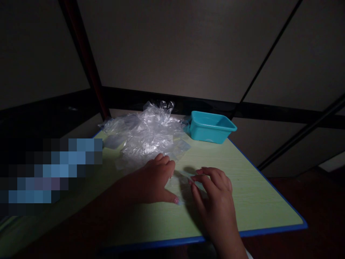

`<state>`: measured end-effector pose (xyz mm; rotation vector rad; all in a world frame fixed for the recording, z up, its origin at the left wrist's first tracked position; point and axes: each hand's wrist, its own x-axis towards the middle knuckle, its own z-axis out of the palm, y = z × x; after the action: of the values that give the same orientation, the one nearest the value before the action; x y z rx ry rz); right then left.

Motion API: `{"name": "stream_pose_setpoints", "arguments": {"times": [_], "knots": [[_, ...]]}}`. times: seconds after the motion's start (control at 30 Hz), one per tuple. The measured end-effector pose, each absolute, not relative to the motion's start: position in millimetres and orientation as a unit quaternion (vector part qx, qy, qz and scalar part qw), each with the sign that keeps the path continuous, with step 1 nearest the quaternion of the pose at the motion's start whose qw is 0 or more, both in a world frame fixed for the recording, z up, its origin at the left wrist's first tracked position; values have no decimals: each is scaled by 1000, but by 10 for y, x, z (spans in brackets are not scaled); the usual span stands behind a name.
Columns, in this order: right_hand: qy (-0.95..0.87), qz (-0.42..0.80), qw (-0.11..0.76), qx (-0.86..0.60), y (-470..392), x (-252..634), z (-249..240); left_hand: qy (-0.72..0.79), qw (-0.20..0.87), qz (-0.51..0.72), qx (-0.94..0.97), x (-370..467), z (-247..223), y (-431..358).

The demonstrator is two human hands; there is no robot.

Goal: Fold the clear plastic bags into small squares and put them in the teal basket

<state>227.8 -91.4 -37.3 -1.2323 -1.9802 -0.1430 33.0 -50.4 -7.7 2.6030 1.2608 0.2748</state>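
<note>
Between my hands, a small clear plastic bag [185, 191] lies low over the green tabletop; its outline is hard to make out. My right hand [215, 192] pinches its edge between thumb and fingertips. On the bag's left side, my left hand [155, 180] has its thumb stretched out, well apart from the bent fingers. The thumb tip is at the bag's near left edge, and whether it touches the film is unclear. Just beyond my left hand spreads a heap of crumpled clear plastic bags [151, 129].
A turquoise plastic basin [210, 133] stands at the back right of the green table [258, 205], which has a blue edge. Behind it rises a panelled wall [172, 50] with a dark band. A blurred-out patch [61, 158] covers the left side.
</note>
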Motion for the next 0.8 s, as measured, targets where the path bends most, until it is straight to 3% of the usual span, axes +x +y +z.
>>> {"name": "stream_pose_setpoints", "arguments": {"times": [0.13,0.47,0.67,0.8], "knots": [[-788,-44,391,-473,-911,2265,-367,447,124,96,881,301,-85,-469],[-791,-43,390,-469,-916,2237,-368,494,286,134,810,284,65,-448],[-795,-56,408,-446,-924,2214,-353,516,519,86,676,348,-87,-324],[-803,-56,410,-430,-924,2195,-341,493,543,91,674,368,-204,-278]]}}
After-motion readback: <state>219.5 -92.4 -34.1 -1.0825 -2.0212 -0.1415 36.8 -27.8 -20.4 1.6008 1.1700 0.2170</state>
